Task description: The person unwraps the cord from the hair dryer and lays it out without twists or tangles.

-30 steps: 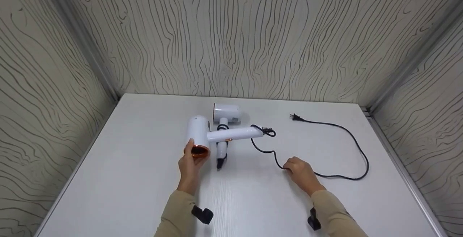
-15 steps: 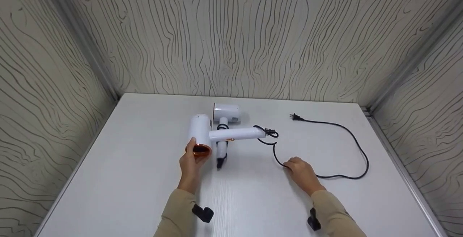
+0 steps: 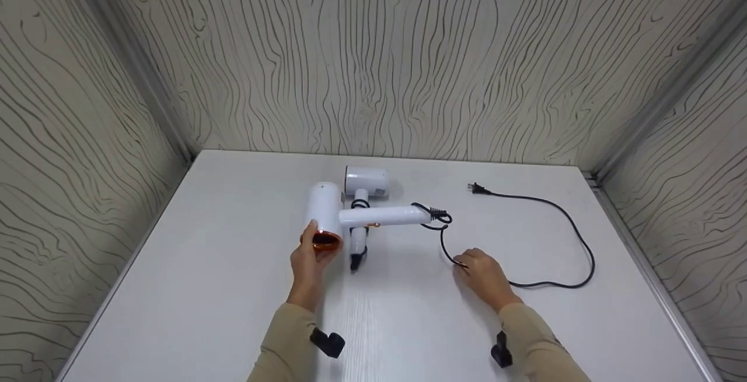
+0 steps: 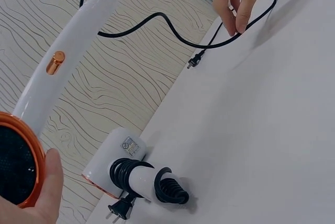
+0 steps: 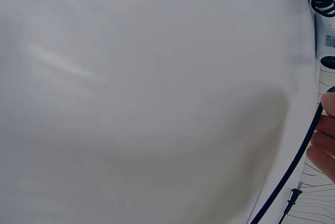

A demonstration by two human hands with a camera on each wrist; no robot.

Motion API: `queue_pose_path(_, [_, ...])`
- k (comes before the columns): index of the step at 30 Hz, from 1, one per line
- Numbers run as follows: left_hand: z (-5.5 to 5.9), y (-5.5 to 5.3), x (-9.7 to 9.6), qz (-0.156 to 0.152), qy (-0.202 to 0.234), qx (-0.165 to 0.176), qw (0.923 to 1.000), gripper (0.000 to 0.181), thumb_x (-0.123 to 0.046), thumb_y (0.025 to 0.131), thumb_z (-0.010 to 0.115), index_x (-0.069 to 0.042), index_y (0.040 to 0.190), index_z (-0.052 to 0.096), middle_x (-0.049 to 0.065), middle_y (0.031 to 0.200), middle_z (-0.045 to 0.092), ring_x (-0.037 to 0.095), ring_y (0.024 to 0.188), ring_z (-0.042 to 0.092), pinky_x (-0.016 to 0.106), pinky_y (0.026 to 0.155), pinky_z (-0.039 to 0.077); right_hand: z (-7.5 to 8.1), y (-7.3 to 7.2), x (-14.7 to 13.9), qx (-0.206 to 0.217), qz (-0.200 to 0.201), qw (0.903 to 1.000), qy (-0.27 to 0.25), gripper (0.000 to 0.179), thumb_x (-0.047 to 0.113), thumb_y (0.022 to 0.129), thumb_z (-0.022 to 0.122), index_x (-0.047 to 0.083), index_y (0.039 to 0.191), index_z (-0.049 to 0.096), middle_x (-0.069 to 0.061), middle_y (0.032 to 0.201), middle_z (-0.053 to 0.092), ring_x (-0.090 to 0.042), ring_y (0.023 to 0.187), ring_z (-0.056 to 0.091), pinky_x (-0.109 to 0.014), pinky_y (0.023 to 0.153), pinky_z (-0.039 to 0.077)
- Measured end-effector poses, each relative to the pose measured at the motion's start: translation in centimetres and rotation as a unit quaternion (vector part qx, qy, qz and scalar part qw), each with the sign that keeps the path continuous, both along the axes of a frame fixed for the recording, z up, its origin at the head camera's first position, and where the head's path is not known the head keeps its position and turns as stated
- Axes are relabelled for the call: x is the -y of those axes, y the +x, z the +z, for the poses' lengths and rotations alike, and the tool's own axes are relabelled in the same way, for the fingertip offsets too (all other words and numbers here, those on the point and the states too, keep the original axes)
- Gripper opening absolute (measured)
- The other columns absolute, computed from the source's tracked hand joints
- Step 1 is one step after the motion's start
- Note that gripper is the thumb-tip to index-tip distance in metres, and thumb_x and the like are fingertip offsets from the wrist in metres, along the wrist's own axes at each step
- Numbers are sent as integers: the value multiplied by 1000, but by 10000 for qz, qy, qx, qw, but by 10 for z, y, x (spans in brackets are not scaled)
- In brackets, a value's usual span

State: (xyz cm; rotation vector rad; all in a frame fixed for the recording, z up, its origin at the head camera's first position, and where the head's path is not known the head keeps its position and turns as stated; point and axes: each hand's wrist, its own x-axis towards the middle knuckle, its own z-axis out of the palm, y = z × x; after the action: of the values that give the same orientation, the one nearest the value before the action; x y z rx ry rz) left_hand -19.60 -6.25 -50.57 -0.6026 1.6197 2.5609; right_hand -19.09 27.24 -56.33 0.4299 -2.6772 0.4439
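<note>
Cord, thin and black [image 3: 593, 265], shows a shorter run now between our right hand [image 3: 483, 277] and the glossy white hair dryer [image 3: 324, 202], as that dryer has eased slightly toward the right fingers. We judge that keeps the run from pulling tight near the slim white handle [image 3: 385, 215], where a loop crosses the end; the long stretch beyond those fingers lies unmoved, its black two-pronged plug [image 3: 480, 189] well ahead of them. Our left hand [image 3: 306, 262] curls about the shiny copper-coloured rim [image 4: 38, 153], the barrel just past its fingers and apparently raised; our right fingertips pinch the cord. Past the left fingers, partly behind that handle, we spot a second white hair dryer [image 3: 366, 182], its own black cord coil [image 4: 121, 174] wound on. Below the fingers spreads a smooth white table [image 3: 233, 242]; well beyond them rises a pale, dark-grained wall [image 3: 362, 79].
</note>
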Motion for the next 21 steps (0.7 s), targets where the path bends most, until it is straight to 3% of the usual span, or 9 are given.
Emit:
queue_pose_path(13, [0, 0, -1, 2, -131, -21, 9999, 75, -54, 94, 45, 2, 142, 33, 20, 135, 46, 14, 99, 62, 29, 91, 57, 13, -8, 13, -405, 156, 9989, -184, 14, 3, 75, 78, 4, 88, 73, -8, 85, 70, -20, 81, 67, -30, 72, 59])
queue_pose_path(17, [1, -1, -2, 47, -144, 15, 9999, 74, -53, 94, 45, 4, 141, 34, 20, 130, 49, 13, 92, 63, 29, 89, 58, 17, -11, 17, -935, 239, 9949, -291, 16, 4, 73, 80, 3, 88, 72, -9, 84, 69, -21, 79, 67, -30, 70, 59])
queue_pose_path(21, [4, 0, -4, 10, -138, 54, 9999, 77, -54, 94, 45, 4, 143, 32, 22, 133, 47, 16, 95, 63, 35, 96, 56, 21, -14, 20, -1281, 220, 9905, -442, 19, 1, 72, 80, 2, 89, 72, -10, 84, 68, -22, 80, 67, -31, 71, 60])
